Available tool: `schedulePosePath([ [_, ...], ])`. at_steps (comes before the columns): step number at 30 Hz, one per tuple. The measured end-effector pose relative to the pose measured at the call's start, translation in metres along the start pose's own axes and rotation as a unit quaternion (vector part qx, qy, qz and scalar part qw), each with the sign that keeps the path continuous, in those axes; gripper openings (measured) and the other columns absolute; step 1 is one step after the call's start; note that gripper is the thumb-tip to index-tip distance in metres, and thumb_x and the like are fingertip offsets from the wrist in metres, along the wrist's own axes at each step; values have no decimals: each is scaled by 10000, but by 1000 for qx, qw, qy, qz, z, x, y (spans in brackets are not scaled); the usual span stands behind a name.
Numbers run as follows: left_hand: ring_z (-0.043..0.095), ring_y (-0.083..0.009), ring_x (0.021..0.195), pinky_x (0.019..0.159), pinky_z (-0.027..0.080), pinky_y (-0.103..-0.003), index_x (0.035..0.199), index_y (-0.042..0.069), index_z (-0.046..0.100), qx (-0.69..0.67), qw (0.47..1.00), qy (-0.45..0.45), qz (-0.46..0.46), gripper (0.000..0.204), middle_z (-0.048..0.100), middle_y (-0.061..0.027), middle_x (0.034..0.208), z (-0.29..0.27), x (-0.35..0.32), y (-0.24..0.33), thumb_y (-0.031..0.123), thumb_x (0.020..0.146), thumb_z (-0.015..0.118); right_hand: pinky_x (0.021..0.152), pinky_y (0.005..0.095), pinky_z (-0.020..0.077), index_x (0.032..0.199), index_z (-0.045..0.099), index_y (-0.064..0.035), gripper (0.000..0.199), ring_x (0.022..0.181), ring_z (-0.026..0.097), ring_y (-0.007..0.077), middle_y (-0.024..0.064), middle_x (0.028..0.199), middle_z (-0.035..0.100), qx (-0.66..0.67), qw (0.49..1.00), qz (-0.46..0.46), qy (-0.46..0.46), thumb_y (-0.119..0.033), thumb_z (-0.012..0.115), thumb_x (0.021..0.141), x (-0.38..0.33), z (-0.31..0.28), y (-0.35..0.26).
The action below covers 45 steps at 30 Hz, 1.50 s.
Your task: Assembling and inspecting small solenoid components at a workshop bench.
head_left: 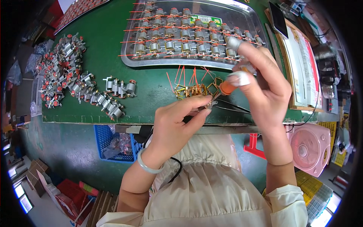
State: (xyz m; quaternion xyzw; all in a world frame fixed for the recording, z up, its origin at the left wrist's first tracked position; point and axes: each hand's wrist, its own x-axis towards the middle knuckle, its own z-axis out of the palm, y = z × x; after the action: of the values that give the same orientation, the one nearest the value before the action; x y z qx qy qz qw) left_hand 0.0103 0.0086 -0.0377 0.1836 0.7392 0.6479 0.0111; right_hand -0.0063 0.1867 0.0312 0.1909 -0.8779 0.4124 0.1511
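My left hand (176,119), with a pale bangle at its wrist, pinches a small metal part (214,103) near the table's front edge. Most of that part is hidden by my fingers. In my right hand (270,92), white wraps cover the tips of the thumb and a finger. This hand grips a screwdriver with an orange handle (227,87), its shaft pointing down at the small part. Just beyond my left fingers lies a cluster of brass-coloured frames (193,90) with thin red wires sticking up. A dark, slim pointed tool (232,107) rests under my right hand.
Rows of silver cylindrical assemblies with red wires fill much of a metal tray (130,61) at the back. Loose similar cylinders (62,70) are heaped at left, a smaller group (121,87) nearer. A wooden-edged board with papers (302,68) stands right; a pink fan (308,147) is below.
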Motion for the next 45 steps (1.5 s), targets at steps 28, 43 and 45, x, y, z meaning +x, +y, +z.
schedulePosePath([
  [28, 632, -265, 816, 695, 547, -316, 1125, -44, 478, -328, 935, -46, -128, 277, 600, -161, 962, -13, 10, 24, 122, 908, 434, 369, 192, 324, 999, 493, -19, 222, 426, 393, 34, -34, 601, 466, 526, 752, 396, -19, -67, 588, 804, -43, 19, -8],
  [43, 639, -265, 753, 636, 558, -302, 1125, -40, 477, -369, 906, -77, -193, 280, 595, -174, 964, -12, 15, 25, 133, 912, 425, 377, 205, 336, 965, 513, 10, 150, 425, 388, 48, 8, 578, 481, 560, 771, 291, 80, -62, 535, 835, -34, 36, -10],
  [45, 639, -266, 756, 638, 558, -302, 1123, -40, 478, -371, 905, -77, -192, 280, 595, -172, 963, -12, 16, 27, 135, 912, 426, 379, 205, 336, 960, 514, 13, 149, 425, 387, 49, 4, 570, 472, 559, 771, 294, 88, -62, 537, 833, -35, 36, -10],
])
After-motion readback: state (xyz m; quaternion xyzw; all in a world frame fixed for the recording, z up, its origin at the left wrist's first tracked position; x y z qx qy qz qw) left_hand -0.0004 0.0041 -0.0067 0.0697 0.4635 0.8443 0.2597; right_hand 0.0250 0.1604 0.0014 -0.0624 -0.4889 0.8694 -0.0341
